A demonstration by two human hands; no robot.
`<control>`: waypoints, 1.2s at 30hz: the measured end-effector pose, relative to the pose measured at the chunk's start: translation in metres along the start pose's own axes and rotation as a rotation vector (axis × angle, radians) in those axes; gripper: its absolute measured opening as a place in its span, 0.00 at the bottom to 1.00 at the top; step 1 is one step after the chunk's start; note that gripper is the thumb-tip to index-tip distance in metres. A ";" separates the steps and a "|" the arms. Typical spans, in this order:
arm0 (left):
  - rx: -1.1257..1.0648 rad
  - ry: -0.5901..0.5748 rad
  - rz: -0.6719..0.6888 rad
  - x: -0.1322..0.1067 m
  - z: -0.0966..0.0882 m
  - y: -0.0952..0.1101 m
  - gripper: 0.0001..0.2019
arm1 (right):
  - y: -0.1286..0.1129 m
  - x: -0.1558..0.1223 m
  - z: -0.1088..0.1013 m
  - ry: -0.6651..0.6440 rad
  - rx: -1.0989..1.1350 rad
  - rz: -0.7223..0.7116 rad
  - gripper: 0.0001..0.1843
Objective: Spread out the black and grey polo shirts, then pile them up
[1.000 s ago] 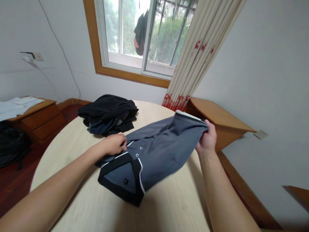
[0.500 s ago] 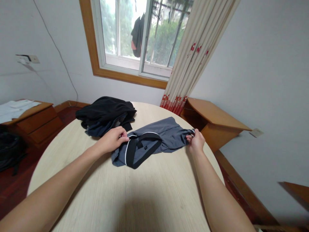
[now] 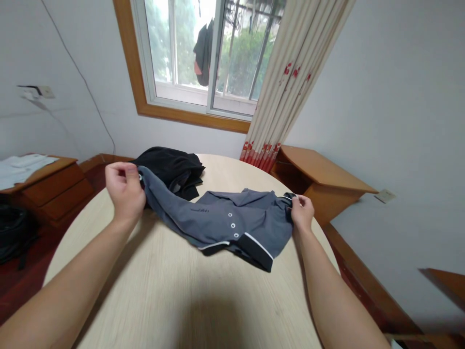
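On a round pale-wood counter [image 3: 203, 300], a grey polo shirt with black white-piped trim [image 3: 225, 223] lies stretched left to right, its long axis across the view and collar toward the near edge. The right hand [image 3: 301, 212] pinches one end; the left hand [image 3: 125, 190], lifted, grips the other. The spreading step seems in hand; laying it flat looks next. Behind sits a heap of dark clothes [image 3: 174, 169].

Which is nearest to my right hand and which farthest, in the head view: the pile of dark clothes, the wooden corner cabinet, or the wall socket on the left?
From the right hand:
1. Wooden corner cabinet, just beyond it, to the right.
2. Pile of dark clothes, across the table, far left side.
3. Wall socket, on the left wall.
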State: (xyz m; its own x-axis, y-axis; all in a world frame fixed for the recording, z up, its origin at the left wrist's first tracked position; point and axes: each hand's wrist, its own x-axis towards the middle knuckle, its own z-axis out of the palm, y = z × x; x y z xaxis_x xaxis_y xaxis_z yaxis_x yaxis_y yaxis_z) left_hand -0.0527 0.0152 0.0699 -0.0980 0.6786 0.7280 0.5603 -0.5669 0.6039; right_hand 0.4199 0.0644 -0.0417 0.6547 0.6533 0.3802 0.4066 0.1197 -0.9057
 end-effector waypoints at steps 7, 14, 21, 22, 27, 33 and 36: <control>0.060 -0.245 0.162 -0.022 0.011 -0.004 0.12 | -0.022 -0.027 0.014 -0.621 -0.331 -0.439 0.43; 0.205 -1.043 0.175 -0.050 0.034 -0.017 0.49 | -0.041 -0.043 0.011 -0.983 -0.605 -0.444 0.54; 0.365 -1.173 0.100 -0.067 0.047 -0.017 0.53 | -0.079 -0.076 0.029 -1.102 -0.597 -0.531 0.33; 0.369 -1.166 0.106 -0.067 0.049 -0.017 0.49 | -0.088 -0.083 0.031 -1.122 -0.584 -0.532 0.27; 0.318 -1.088 0.170 -0.064 0.051 -0.011 0.17 | -0.131 -0.107 0.026 -1.485 -0.181 -0.315 0.15; 0.281 -0.816 0.065 -0.056 0.046 0.003 0.09 | -0.116 -0.086 0.023 -0.945 0.222 0.022 0.26; 0.260 -0.687 0.010 -0.053 0.043 0.004 0.07 | -0.102 -0.078 0.028 -0.750 0.108 -0.061 0.25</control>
State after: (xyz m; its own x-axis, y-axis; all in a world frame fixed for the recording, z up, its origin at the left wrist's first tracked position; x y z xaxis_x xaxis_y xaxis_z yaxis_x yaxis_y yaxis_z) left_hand -0.0100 -0.0028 0.0193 0.3985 0.8619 0.3136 0.7435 -0.5037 0.4398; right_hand 0.3092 0.0223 0.0156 0.0091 0.9717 0.2362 0.3379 0.2193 -0.9153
